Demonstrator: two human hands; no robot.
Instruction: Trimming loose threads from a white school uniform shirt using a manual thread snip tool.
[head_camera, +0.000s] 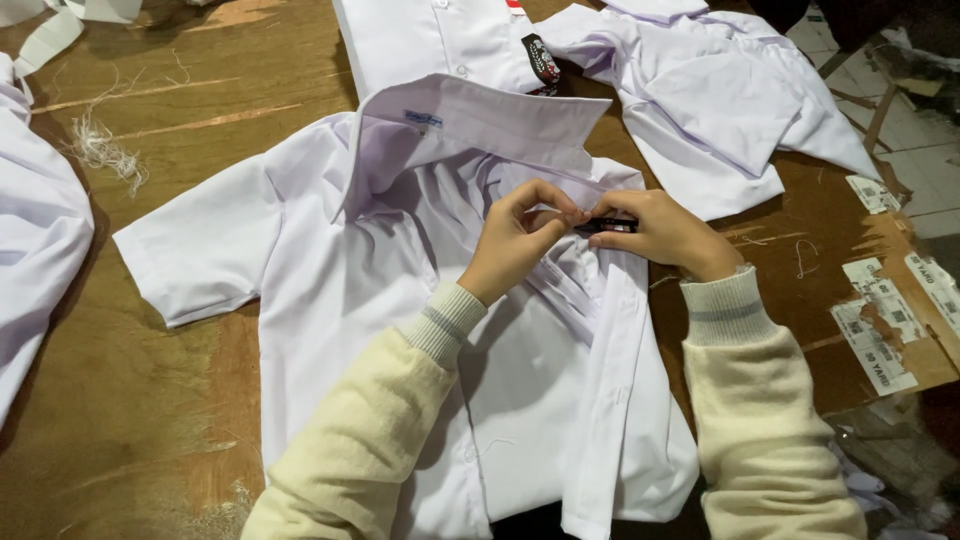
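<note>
Here a wooden bench (150, 420) fills the frame, bare brown in the lower left and along the top left. A white short-sleeved shirt (330, 280) lies spread across the middle, its collar (470, 120) turned up toward the top centre, one sleeve reaching to the left. A second white shirt (700, 100) lies crumpled at the upper right, just above the first, with a dark badge (541, 58) on it near the top centre. More white cloth (30, 230) sits at the left edge. Both arms, in cream sleeves (760, 430), come up from the bottom. The left hand (515, 240) and right hand (665, 232) meet at centre right of the frame, on the shirt's front below the collar. The left hand's fingertips pinch a fold of the fabric; the right hand is closed around a small black tool (612, 225), which touches the left fingertips. Torn paper labels (880, 330) are stuck at the right edge, and a tuft of loose white thread (100, 150) lies at the upper left.
</note>
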